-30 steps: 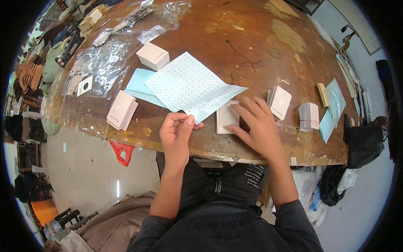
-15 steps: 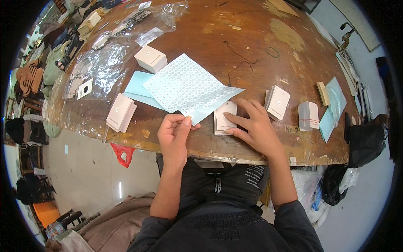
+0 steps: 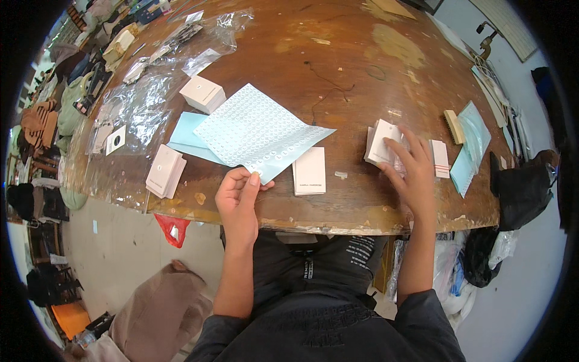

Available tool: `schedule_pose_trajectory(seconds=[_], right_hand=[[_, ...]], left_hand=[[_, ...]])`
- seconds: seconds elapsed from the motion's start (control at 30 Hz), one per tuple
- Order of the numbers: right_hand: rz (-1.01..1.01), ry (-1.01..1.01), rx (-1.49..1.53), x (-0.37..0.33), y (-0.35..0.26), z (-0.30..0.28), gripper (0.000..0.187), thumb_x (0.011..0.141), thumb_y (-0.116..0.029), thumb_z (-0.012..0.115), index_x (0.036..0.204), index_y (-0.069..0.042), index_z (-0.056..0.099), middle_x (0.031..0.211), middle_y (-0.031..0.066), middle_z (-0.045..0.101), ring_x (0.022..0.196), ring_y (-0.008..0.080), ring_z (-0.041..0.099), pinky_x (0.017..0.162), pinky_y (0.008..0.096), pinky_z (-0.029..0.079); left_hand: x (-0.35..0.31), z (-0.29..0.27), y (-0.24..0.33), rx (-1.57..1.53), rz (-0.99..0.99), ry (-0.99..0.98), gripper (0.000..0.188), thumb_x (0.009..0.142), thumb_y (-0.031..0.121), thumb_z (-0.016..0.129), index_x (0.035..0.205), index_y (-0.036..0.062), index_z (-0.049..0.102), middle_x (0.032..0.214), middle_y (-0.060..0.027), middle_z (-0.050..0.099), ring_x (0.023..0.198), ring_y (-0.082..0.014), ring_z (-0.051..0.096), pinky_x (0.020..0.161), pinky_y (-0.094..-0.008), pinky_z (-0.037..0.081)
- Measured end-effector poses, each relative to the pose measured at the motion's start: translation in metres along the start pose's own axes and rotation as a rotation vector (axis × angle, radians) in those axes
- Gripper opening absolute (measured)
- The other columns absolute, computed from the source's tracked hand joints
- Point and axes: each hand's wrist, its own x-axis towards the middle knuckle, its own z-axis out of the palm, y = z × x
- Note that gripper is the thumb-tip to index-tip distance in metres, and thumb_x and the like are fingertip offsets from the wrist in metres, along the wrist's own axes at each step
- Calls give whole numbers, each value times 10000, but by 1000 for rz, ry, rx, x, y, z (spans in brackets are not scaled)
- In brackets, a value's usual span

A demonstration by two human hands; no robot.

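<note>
My left hand [image 3: 239, 196] is closed in a pinch on the near corner of a pale blue sticker sheet [image 3: 253, 123] covered in rows of small round stickers. The sheet's right side lifts and curls over a stack of pale pink card tags [image 3: 309, 172] in front of me. To the right, my right hand [image 3: 412, 169] reaches over another stack of tags [image 3: 380, 142]. Its fingers are apart, with index fingertip and thumb touching the stack at its right and near sides. Under the sheet's left side lies a folded blue sheet [image 3: 190, 136].
More tag stacks stand at the left [image 3: 165, 171], behind the sheet [image 3: 202, 93] and at the right, a banded stack [image 3: 440, 158]. Beyond that lie a wooden brush [image 3: 453, 127] and a plastic-wrapped blue packet [image 3: 473, 139]. Clear plastic bags [image 3: 142, 90] cover the table's left.
My right hand has moved right, from the middle tag stack to the stack at the right. My left hand keeps its pinch on the sheet. The whole view has shifted slightly.
</note>
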Motion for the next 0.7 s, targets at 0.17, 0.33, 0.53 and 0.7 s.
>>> schedule_pose_trajectory(seconds=[0.17,0.33,0.53,0.7], right_hand=[[-9,-20,-63,0,12,0,398,765,-254,766,1113,-76,686,1356,168,537,1214,377,494,1006,461,407],[-52,58,36,6,-19,5,339,773,-194,757,1080,-69,688,1301,150,578,1188,366,523,990,461,425],[-329,133,427,12,-98,48,252,748,-63,748,989,-52,675,1054,77,666,972,287,606,866,398,488],[-421,185,561,17,-135,70,302,686,-23,728,980,-29,659,1014,88,662,943,273,607,823,382,498]], left_hand=[[-1,0,0,3,3,-7,64,950,30,581,989,-21,576,923,-93,653,821,-135,632,801,-304,544],[-1,-3,-3,5,20,-39,48,940,22,592,973,-10,579,924,-100,659,832,-143,637,794,-304,534],[-2,-8,-6,53,1,-38,44,926,21,619,950,-3,590,898,-84,662,817,-133,633,785,-290,519],[-3,-10,-5,24,-4,-42,72,901,-11,658,948,-4,604,908,-59,665,818,-83,620,757,-212,491]])
